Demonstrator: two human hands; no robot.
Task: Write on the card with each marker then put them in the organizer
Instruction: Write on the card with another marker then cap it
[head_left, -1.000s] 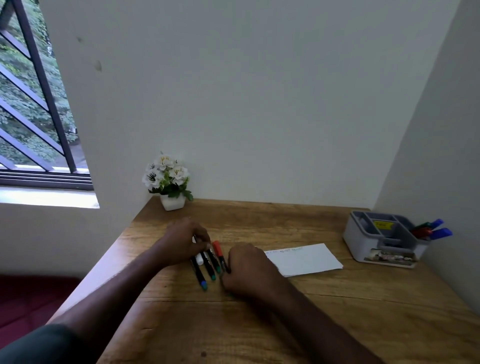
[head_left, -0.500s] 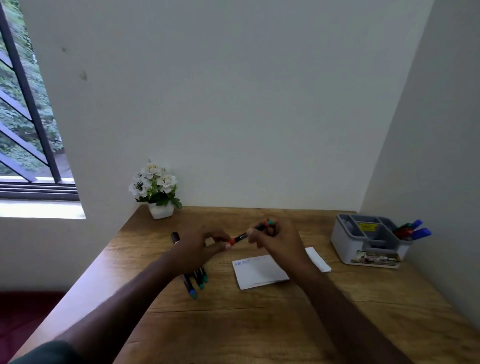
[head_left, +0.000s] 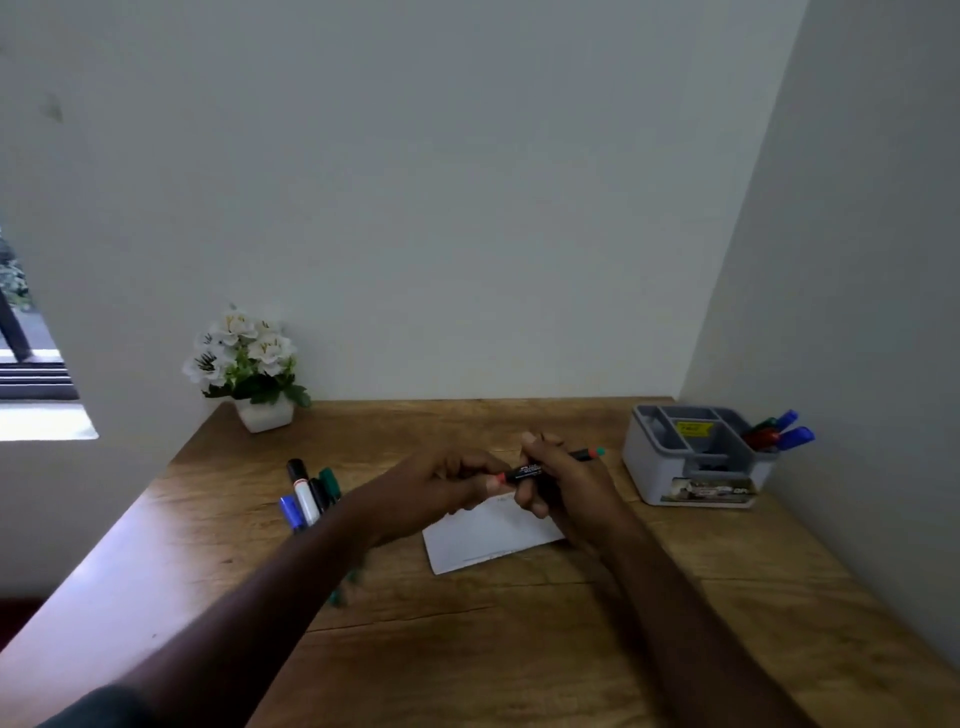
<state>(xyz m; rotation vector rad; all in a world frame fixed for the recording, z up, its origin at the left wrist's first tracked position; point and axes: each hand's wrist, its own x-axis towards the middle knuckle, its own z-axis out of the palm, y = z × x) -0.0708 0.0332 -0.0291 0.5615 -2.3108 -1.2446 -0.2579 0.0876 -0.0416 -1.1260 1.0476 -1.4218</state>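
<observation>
Wooden desk (head_left: 519, 623) set in a pale-walled corner: above the white rectangular card (head_left: 483, 540), the right hand (head_left: 566, 483) grips the barrel of a black marker with an orange cap (head_left: 524, 473), and the left hand (head_left: 441, 483) pinches that cap end. To uncap cleanly, I would pull straight along the barrel, keeping the tip off the card; more markers (head_left: 309, 493) lie to the left, the grey plastic organizer (head_left: 696, 467) far right.

Marker (head_left: 524, 473) now off the table; above the card (head_left: 488, 540), between both hands.
</observation>
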